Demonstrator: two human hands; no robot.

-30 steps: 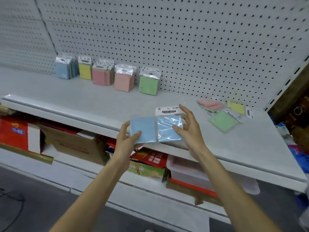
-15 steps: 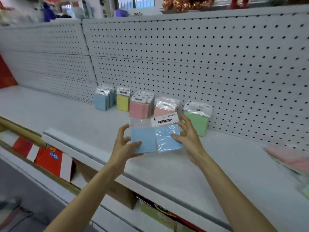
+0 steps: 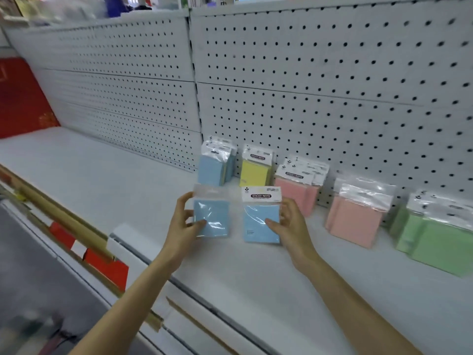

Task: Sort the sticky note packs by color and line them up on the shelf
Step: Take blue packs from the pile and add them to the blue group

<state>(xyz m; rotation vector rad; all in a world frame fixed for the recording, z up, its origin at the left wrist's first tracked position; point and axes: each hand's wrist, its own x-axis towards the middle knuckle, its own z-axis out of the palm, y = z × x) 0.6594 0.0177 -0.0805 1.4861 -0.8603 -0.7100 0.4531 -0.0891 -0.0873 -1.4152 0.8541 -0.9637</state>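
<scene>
- L hand (image 3: 184,222): fingers curled round blue pack (image 3: 211,217), over the shelf (image 3: 102,180); R hand (image 3: 291,226) grips second blue pack (image 3: 261,222).
- I judge sorting well along: back row reads blue stack (image 3: 213,166), yellow pack (image 3: 256,170), pink packs (image 3: 298,193), paler pink packs (image 3: 354,219), green packs (image 3: 435,237). My two blues aren't placed yet.
- Clear sleeves: one colour pad each.

At the centre of the frame the left hand (image 3: 183,224) pinches the left blue pack (image 3: 212,219) by its edge. The right hand (image 3: 291,226) holds the right blue pack (image 3: 259,221), headed STICKY NOTE, just beside it over the white shelf (image 3: 102,175). Behind them, along the pegboard (image 3: 332,85), stand from left to right the standing blue packs (image 3: 212,172), a yellow pack (image 3: 254,172), pink packs (image 3: 297,193), further pink packs (image 3: 355,221) and, at the right edge, green packs (image 3: 435,242).
</scene>
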